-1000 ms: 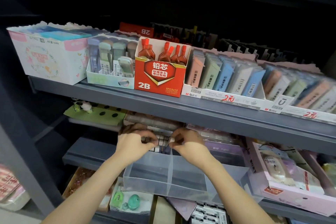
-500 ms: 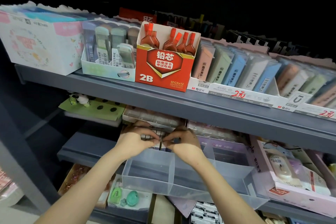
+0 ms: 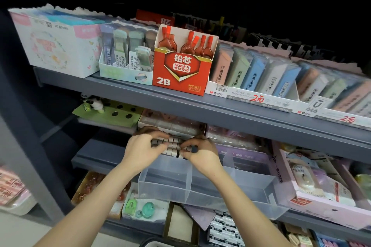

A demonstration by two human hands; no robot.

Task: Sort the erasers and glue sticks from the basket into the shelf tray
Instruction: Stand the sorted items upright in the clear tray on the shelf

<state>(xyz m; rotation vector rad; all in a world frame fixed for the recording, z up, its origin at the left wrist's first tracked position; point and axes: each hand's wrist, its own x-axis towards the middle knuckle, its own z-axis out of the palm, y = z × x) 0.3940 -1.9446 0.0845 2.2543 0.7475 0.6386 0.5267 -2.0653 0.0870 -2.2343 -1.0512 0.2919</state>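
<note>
At the far left of the upper shelf (image 3: pixel 220 114) stands a white flowered box (image 3: pixel 58 46). Under it, on the middle shelf, lies a green card (image 3: pixel 112 114) with round holes. To the right of the white box is a small open carton of lead cases (image 3: pixel 124 62).

The left hand (image 3: pixel 144 150) reaches in under the upper shelf. Its fingers are curled and grip the left end of a block of erasers (image 3: pixel 172 145), with the thumb at the front. The erasers are small grey and white squares in rows. They are held at the back of the left compartment of the clear tray (image 3: pixel 164 186), which stands on the middle shelf. I cannot tell if the block touches the tray floor.

Above them, on the upper shelf, is a red box (image 3: pixel 180 70) marked 2B.

The right hand (image 3: pixel 202 152) grips the right end of the erasers, fingers bent over the top and thumb at the front edge. The two hands are close together, with only the block between them.

Further right on the upper shelf are pastel packs (image 3: pixel 261 74) in a row. Below, just beside the tray, lies a pink box (image 3: pixel 321 208).
</note>
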